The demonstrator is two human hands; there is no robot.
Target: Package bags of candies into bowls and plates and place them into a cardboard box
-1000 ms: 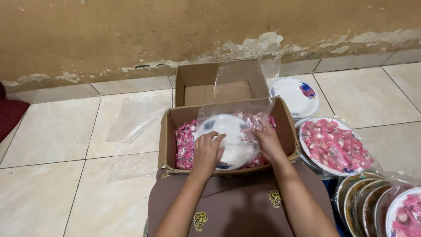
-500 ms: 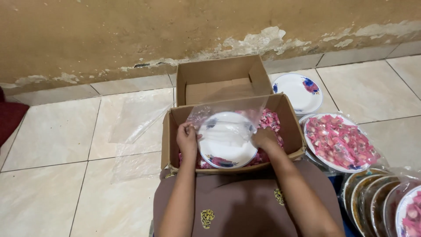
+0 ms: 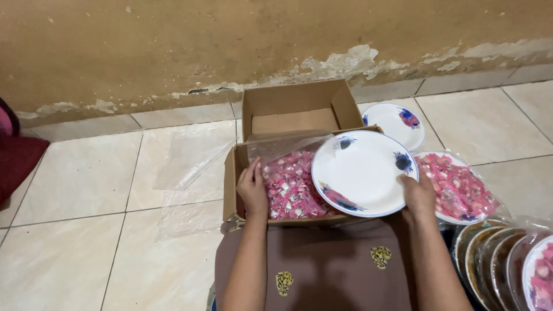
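A cardboard box (image 3: 233,173) stands on the tiled floor in front of my lap, filled with small pink wrapped sweets (image 3: 291,187). My right hand (image 3: 419,196) grips the right rim of a white plate (image 3: 363,173) with blue flower marks, held tilted over the box's right side. My left hand (image 3: 254,189) rests inside the box at its left wall, fingers on the sweets and on the clear plastic liner (image 3: 282,147).
An empty white plate (image 3: 397,122) lies behind on the floor. A plate heaped with pink sweets (image 3: 461,190) under plastic sits right of the box. Several wrapped plates (image 3: 507,259) stack at the lower right. A clear plastic sheet (image 3: 190,173) lies left; a wall runs behind.
The plate has come up off the sweets and moved right, held now by my right hand alone. My left hand let go of it and dropped to the box's left side.
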